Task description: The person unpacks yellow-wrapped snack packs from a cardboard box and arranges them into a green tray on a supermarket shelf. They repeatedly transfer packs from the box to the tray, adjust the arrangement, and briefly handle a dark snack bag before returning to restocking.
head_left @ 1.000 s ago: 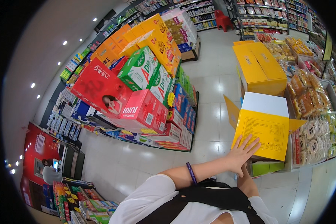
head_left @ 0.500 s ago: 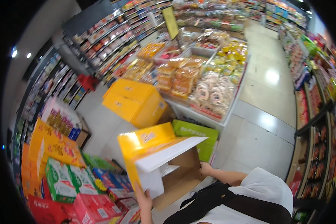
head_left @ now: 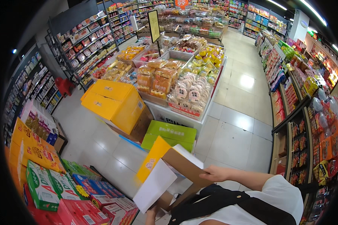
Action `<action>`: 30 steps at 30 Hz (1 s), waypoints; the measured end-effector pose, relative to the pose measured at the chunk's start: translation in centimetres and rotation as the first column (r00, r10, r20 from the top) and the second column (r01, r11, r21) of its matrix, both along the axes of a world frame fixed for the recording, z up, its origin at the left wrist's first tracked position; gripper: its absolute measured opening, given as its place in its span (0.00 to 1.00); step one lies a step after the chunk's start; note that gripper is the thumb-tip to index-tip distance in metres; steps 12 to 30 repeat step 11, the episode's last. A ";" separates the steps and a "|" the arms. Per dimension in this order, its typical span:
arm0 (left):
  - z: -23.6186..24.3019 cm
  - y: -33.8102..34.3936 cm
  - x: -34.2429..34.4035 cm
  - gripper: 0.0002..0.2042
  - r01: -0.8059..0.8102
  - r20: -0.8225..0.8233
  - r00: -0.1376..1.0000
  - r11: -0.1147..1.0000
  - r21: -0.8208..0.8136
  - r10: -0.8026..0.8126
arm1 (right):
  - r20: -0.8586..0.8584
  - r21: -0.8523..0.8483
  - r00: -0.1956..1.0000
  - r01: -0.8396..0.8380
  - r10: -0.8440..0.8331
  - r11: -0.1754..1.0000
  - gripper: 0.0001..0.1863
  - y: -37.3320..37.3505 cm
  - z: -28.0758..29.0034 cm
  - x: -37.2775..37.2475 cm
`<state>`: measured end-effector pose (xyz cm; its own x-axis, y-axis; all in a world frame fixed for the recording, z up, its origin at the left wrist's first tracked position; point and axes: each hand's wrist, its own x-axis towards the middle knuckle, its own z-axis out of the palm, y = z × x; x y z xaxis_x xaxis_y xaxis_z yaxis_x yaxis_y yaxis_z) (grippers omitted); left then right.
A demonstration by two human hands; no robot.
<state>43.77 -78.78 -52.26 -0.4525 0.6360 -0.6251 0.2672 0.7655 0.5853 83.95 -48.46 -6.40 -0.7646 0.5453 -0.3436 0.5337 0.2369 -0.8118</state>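
A cardboard box (head_left: 154, 183), yellow and white outside and brown inside, tilts in front of my body with its flaps splayed. My right hand (head_left: 214, 174) is closed on the edge of a brown flap on the right. Low on the near left side, my left hand (head_left: 151, 214) grips the box; its fingers are partly hidden behind the cardboard. Just beyond the box sits a green carton (head_left: 169, 135). A large yellow carton (head_left: 114, 105) stands behind it to the left.
A display stand (head_left: 184, 116) with bins of packaged pastries rises ahead. Stacked gift boxes (head_left: 45, 187) crowd the near left. Shelves of packaged goods (head_left: 298, 138) line the right, along an aisle of tiled floor (head_left: 236, 108). A red stool-like object (head_left: 65, 87) stands far left.
The box has turned and dropped closer to my body, its flaps now spread differently. Both hands stay on it. The view has shifted, so the surroundings appear further left.
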 end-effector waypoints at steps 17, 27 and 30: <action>10.0 22.7 24.4 0.43 0.249 -0.058 0.965 0.962 -0.111 -0.257 | 0.065 -0.114 0.836 0.549 -0.546 0.828 0.21 1.1 2.4 25.6; 10.0 22.7 24.4 0.43 0.249 -0.058 0.965 0.962 -0.111 -0.257 | 0.065 -0.114 0.836 0.549 -0.546 0.828 0.21 1.1 2.4 25.6; 10.0 22.7 24.4 0.43 0.249 -0.058 0.965 0.962 -0.111 -0.257 | 0.065 -0.114 0.836 0.549 -0.546 0.828 0.21 1.1 2.4 25.6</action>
